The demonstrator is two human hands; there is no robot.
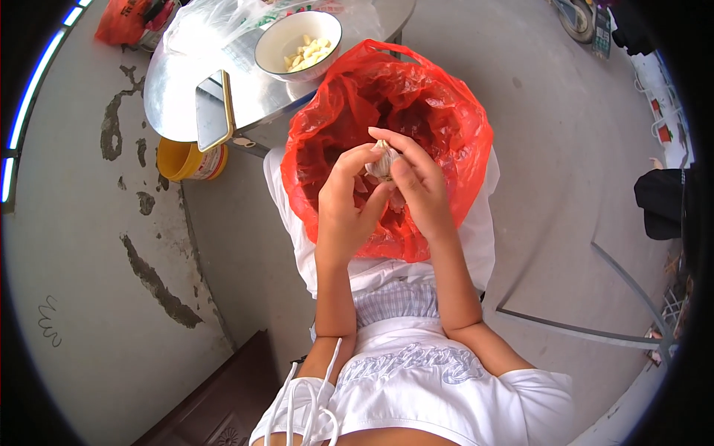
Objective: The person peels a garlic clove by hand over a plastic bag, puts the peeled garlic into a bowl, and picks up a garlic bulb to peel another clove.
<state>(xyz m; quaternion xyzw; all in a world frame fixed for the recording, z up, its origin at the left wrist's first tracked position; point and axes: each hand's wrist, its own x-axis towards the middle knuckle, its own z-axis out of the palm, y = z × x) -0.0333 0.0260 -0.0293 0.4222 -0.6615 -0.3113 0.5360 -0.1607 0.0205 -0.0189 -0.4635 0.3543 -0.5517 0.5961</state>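
Observation:
A garlic bulb (380, 163) with whitish skin is held between both hands, over the mouth of a red plastic bag (468, 128). My left hand (351, 195) grips it from the left with thumb and fingers. From the other side, my right hand (421, 187) closes on the same bulb, thumb across its face. Papery pieces of skin lie inside the bag, partly hidden by the hands. The bag rests on white cloth (290, 217) over the lap. Beyond it, peeled garlic cloves (307, 54) lie in a white bowl (266, 50) with a dark rim.
The bowl stands on a round metal table (167, 106). A smartphone (213, 111) lies at its near edge, beside clear plastic bags (206, 25). A yellow bucket (181, 161) is below. A stained wall (83, 223) rises at left; a dark metal frame (574, 329) is at right.

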